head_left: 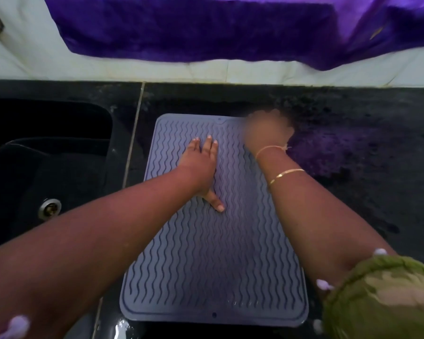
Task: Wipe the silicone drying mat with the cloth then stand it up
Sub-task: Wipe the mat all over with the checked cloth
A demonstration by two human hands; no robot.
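Note:
The grey silicone drying mat, ribbed with wavy lines, lies flat on the black counter, its long side running away from me. My left hand rests flat on the mat's far half, fingers spread and thumb pointing back toward me, holding nothing. My right hand is at the mat's far right corner and is badly blurred, so whether it grips anything is unclear. No cloth shows in either hand.
A black sink with a metal drain lies left of the mat. A large purple fabric hangs over the white tiled wall behind the counter. Water glistens at the counter's near edge.

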